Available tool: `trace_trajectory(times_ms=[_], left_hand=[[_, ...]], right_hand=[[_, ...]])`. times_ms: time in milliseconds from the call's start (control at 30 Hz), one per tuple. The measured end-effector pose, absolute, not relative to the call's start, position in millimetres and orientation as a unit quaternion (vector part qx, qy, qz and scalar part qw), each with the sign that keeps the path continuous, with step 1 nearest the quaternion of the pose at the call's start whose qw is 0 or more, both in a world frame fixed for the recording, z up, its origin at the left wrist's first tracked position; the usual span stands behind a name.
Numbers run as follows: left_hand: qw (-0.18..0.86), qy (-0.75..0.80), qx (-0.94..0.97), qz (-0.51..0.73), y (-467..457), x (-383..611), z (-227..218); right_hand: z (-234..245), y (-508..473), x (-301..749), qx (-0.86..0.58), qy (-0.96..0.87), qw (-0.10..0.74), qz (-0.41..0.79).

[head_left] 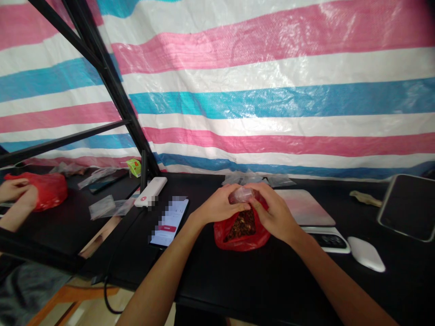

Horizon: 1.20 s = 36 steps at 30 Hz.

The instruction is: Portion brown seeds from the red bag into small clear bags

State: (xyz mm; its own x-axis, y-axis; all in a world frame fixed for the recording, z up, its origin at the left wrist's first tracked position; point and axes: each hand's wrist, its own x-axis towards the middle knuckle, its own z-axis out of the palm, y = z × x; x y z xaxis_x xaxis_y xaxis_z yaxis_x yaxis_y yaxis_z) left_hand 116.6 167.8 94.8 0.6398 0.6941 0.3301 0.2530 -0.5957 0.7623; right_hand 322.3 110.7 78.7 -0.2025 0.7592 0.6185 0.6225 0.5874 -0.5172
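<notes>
A red plastic bag (pixel 239 235) lies open on the black table (pixel 238 280), showing brown crumbly contents (pixel 242 225). Above its mouth my left hand (pixel 220 206) and my right hand (pixel 273 213) meet. Both pinch a small clear plastic pouch (pixel 240 194) between their fingertips. The pouch is held just over the red bag, and the fingers hide its lower part.
A lit phone (pixel 169 222) and a white power bank (pixel 151 191) lie to the left. A scale (pixel 306 209), a white oval object (pixel 366 253) and a dark tray (pixel 409 206) sit on the right. At far left another person's hands (pixel 15 192) touch a second red bag (pixel 49 189). Loose clear pouches (pixel 108 206) lie around.
</notes>
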Motion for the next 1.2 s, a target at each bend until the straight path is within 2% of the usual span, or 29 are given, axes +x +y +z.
trace_trajectory(times_ms=[133, 333, 433, 567, 733, 833, 933, 1100, 1200], left_hand=[[0.389, 0.285, 0.816, 0.318, 169, 115, 96], [0.412, 0.286, 0.802, 0.324, 168, 111, 100], [0.394, 0.297, 0.791, 0.361, 172, 108, 98], [0.342, 0.35, 0.765, 0.418, 182, 105, 95], [0.267, 0.453, 0.75, 0.401, 168, 103, 107], [0.235, 0.487, 0.736, 0.407, 130, 105, 118], [0.247, 0.524, 0.702, 0.415, 80, 110, 118], [0.255, 0.621, 0.639, 0.375, 35, 123, 88], [0.3, 0.615, 0.616, 0.39, 37, 128, 69]], right_hand=[[80, 110, 318, -0.416, -0.787, 0.451, 0.069], [79, 109, 327, -0.497, -0.719, 0.48, 0.075], [83, 110, 335, -0.495, -0.744, 0.436, 0.109], [90, 109, 337, -0.445, -0.83, 0.298, 0.155], [94, 107, 340, -0.484, -0.837, 0.196, 0.166], [97, 106, 346, -0.507, -0.826, 0.176, 0.172], [101, 104, 349, -0.519, -0.819, 0.172, 0.173], [101, 99, 342, -0.505, -0.814, 0.192, 0.212], [98, 98, 338, -0.486, -0.816, 0.198, 0.241]])
